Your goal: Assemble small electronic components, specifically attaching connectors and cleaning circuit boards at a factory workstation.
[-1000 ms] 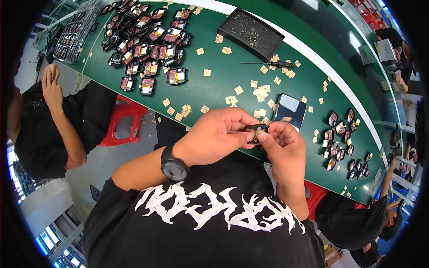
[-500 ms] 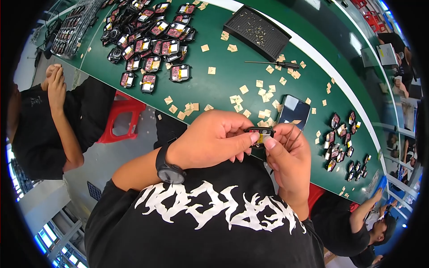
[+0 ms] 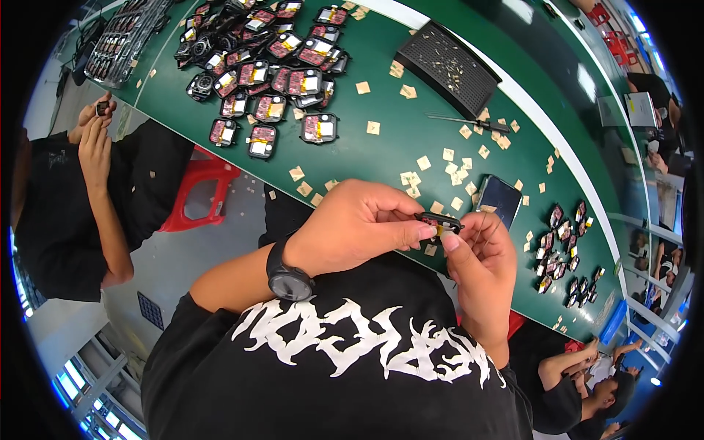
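Between my two hands, just past the table's near edge, is an open smartwatch case [image 3: 442, 221] with a black rim and a bit of red circuit board and yellow tape showing. My left hand [image 3: 367, 224], with a black watch on its wrist, pinches the case's left side between thumb and fingers. On the opposite side my right hand [image 3: 480, 253] has its thumb against the lower right corner. A thin dark strip shows along the right hand's fingers; its kind I cannot make out. My fingers hide much of the case.
A pile of open smartwatch cases [image 3: 253, 73] covers the table's left, with a smaller group [image 3: 561, 242] at right. Paper squares [image 3: 423, 163] lie scattered. Beyond are a black tray [image 3: 449, 70] of small parts, a screwdriver [image 3: 490, 125] and a phone [image 3: 500, 199]. People sit on both sides.
The case has tipped, so its edge shows more and its inside less. Both hands keep hold of it. The table scene has shifted slightly to the right and, mostly, downward in view.
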A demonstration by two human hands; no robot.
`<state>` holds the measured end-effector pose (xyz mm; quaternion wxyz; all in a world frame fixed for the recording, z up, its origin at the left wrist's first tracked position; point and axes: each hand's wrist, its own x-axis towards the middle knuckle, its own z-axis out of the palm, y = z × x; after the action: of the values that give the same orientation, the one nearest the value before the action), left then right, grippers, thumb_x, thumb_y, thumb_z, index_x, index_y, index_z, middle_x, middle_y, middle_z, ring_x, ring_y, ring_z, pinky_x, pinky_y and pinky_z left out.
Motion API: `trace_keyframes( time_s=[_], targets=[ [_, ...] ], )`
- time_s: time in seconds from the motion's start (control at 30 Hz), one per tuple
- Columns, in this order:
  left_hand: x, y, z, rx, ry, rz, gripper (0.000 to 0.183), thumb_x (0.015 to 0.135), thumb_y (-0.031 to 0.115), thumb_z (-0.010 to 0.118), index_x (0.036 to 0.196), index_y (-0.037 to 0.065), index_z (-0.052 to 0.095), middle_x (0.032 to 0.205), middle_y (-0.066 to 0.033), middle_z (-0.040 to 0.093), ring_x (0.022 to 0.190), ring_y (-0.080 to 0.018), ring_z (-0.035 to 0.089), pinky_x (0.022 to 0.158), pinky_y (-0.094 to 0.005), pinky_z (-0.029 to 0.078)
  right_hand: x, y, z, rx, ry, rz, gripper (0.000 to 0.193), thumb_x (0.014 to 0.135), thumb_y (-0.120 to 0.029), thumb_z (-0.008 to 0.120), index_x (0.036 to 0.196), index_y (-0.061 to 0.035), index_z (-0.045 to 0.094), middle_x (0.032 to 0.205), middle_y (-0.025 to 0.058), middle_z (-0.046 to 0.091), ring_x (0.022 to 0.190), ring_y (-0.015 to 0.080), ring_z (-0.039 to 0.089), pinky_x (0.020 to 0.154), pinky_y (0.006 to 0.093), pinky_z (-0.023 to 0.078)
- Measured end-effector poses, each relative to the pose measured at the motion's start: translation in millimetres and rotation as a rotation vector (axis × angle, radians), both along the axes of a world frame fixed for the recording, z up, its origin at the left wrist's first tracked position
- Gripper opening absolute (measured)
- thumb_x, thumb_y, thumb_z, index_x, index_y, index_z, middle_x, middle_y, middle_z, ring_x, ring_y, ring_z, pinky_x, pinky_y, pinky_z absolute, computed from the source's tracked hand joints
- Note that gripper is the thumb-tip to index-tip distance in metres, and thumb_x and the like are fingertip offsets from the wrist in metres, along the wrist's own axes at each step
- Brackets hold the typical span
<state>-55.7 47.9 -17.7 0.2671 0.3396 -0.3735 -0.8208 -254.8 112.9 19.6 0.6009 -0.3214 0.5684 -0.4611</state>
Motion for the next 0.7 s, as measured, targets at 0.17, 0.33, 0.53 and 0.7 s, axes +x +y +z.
trace_keyframes(
  time_s=[0.17, 0.33, 0.53, 0.7],
  targets=[
    [10.1, -7.5, -0.9, -0.004, 0.042, -0.083, 0.021, 0.102, 0.006, 0.063, 0.117, -0.007, 0.068, 0.102, -0.0088, 0.072, 0.092, -0.0145, 0.070, 0.081, -0.0275, 0.058, 2.9, -10.8, -0.4, 0.079, -0.071, -0.007, 0.014, 0.098, -0.006, 0.068, 0.106, -0.0025, 0.057, 0.085, 0.0010, 0.063, 0.064, 0.0018, 0.049, 0.053, 0.0171, 0.034],
    [24.5, -18.0, 3.7, -0.065, 0.133, -0.096, 0.019, 0.104, 0.005, 0.054, 0.114, -0.006, 0.067, 0.098, -0.0089, 0.073, 0.091, -0.0167, 0.072, 0.080, -0.0287, 0.059, 7.9, -24.5, -2.4, 0.188, -0.251, -0.023, 0.011, 0.098, -0.004, 0.065, 0.104, -0.0016, 0.056, 0.078, 0.0051, 0.062, 0.048, 0.0030, 0.041, 0.043, 0.0192, 0.028],
    [30.4, -45.6, 15.2, -0.585, -0.095, -0.186, 0.015, 0.099, 0.003, 0.060, 0.108, -0.004, 0.069, 0.091, -0.0110, 0.074, 0.080, -0.0152, 0.073, 0.072, -0.0275, 0.058, 7.3, -42.1, 2.0, 0.270, -0.327, -0.022, 0.009, 0.098, -0.006, 0.064, 0.102, -0.0013, 0.057, 0.074, 0.0053, 0.061, 0.045, 0.0035, 0.038, 0.040, 0.0199, 0.024],
    [14.3, -77.1, 25.5, -0.679, -0.118, -0.168, 0.009, 0.095, 0.001, 0.065, 0.100, -0.004, 0.071, 0.087, -0.0098, 0.073, 0.075, -0.0142, 0.073, 0.066, -0.0267, 0.058, -6.6, -65.7, 13.3, 0.274, -0.362, -0.030, 0.009, 0.099, -0.009, 0.064, 0.100, -0.0033, 0.058, 0.072, 0.0044, 0.060, 0.044, 0.0031, 0.037, 0.040, 0.0196, 0.024]
  ],
)
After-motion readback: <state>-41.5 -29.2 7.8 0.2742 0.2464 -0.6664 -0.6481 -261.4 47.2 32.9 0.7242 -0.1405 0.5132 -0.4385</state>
